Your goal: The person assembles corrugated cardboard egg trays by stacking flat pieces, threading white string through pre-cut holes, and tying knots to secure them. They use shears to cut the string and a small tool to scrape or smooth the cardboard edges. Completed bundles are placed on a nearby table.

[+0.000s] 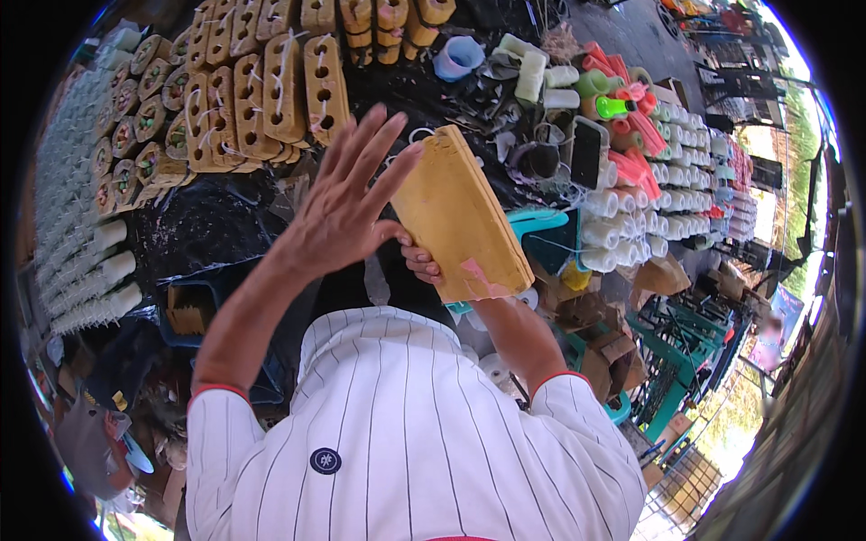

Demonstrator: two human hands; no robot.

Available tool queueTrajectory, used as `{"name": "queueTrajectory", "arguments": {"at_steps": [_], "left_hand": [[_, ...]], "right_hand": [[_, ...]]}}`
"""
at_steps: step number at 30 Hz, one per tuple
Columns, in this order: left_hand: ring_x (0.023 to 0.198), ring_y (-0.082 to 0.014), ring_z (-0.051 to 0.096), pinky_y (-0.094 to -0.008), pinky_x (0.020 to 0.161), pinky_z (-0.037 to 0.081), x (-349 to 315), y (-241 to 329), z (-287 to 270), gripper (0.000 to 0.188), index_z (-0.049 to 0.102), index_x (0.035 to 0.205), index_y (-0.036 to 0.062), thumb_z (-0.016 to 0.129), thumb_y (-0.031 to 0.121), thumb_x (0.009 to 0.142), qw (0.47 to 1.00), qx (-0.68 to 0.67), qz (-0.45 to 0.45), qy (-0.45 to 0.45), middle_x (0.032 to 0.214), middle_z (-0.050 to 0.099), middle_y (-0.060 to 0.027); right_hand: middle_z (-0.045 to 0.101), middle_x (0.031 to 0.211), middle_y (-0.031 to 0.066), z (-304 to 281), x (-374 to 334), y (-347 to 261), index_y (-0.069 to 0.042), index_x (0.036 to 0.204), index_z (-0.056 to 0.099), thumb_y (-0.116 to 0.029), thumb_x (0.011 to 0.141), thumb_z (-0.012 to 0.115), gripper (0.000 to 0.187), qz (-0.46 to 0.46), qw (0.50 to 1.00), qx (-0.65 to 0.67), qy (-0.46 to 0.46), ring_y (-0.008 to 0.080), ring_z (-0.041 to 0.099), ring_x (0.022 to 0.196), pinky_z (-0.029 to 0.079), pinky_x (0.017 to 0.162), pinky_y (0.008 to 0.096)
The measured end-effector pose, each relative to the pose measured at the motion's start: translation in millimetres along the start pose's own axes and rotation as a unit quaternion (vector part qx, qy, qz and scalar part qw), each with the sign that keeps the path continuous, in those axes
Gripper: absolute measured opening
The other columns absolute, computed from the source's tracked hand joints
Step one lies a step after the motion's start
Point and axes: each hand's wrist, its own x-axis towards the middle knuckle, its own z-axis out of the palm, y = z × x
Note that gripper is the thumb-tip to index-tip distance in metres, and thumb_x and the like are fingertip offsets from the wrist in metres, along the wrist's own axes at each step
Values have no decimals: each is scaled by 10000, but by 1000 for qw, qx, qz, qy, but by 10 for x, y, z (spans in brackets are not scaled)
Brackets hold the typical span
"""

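Note:
My right hand [420,262] grips a yellow slab-shaped mould [460,216] from below, its fingers curled round the near left edge. The mould is tilted, and a seam along its right side shows two layers pressed together. A pink smear marks its lower end, and a white loop of string shows at its top left. My left hand [347,194] is open just left of the mould, fingers spread and pointing up. The left thumb is close to the right fingers; whether they touch I cannot tell.
Yellow moulds with round holes and white strings [257,104] stand in rows at the far left. White candle-like cylinders [113,266] line the left edge. Right of the mould are a phone [590,153], pink and green cylinders [622,99], white rolls [600,233] and a teal chair [538,221].

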Motion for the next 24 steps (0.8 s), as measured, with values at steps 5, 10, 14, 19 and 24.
{"name": "queueTrajectory", "arguments": {"at_steps": [5,10,14,19,24], "left_hand": [[1501,-357,420,-587,1262,279,587,208,-98,808,533,1490,81,862,140,753,961,114,210,-142,1569,500,-188],[1304,-373,605,-485,1091,472,496,336,-82,633,582,1378,3,761,53,774,883,-13,90,-461,1343,650,-227],[1108,-379,700,-487,904,559,-101,394,28,624,598,1330,22,773,38,731,899,-98,17,-427,1180,702,-202],[936,-402,744,-458,818,599,-987,342,373,567,633,1247,-31,803,54,712,898,-220,-151,-349,1011,745,-219],[989,-321,761,-376,902,589,-1725,522,279,586,665,1213,-50,825,87,666,769,-291,-512,-251,1065,768,-203]], "right_hand": [[658,1006,106,223,-149,-60,-37,1283,611,-537,1016,593,567,78,996,-6,-33,174,674,813,573,686,286],[665,967,126,241,-108,-145,-32,1272,630,-642,979,613,676,217,972,-94,-9,194,691,792,590,675,296],[687,1031,127,3,66,-150,-39,1300,644,-700,969,593,741,394,882,-245,80,196,704,835,597,741,313],[719,1251,131,-250,395,-37,-59,1346,678,-801,973,472,855,475,718,-504,72,225,722,1000,576,889,380],[714,1223,143,-32,1276,-66,-36,1300,682,-563,936,716,642,110,449,-887,1,294,665,1193,525,985,471]]}}
